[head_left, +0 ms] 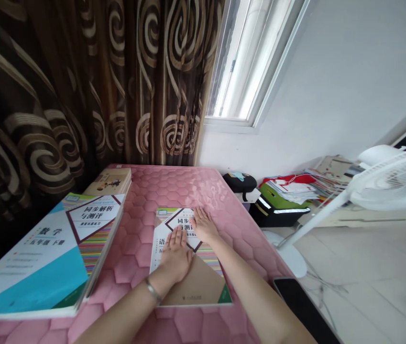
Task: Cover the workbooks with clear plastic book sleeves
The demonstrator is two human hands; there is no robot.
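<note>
A workbook [195,284] with a brown, white and striped cover lies shut on the pink quilted surface [141,239]. My left hand [176,255] rests flat on the middle of its cover, fingers stretched out; a silver bracelet circles that wrist. Higher up, near the cover's top right edge, my right hand [204,225] also lies flat with its fingers extended. Parts of the printed title are hidden under both hands. To the left lies a blue and white workbook [41,267] on top of a stack, its striped band facing right.
Brown notebooks [111,181] sit at the back left beside a patterned curtain [116,86]. At the right edge is a dark, flat device [303,306]. A white fan [332,215] stands on the floor, with a green and black box [278,210] under papers behind it.
</note>
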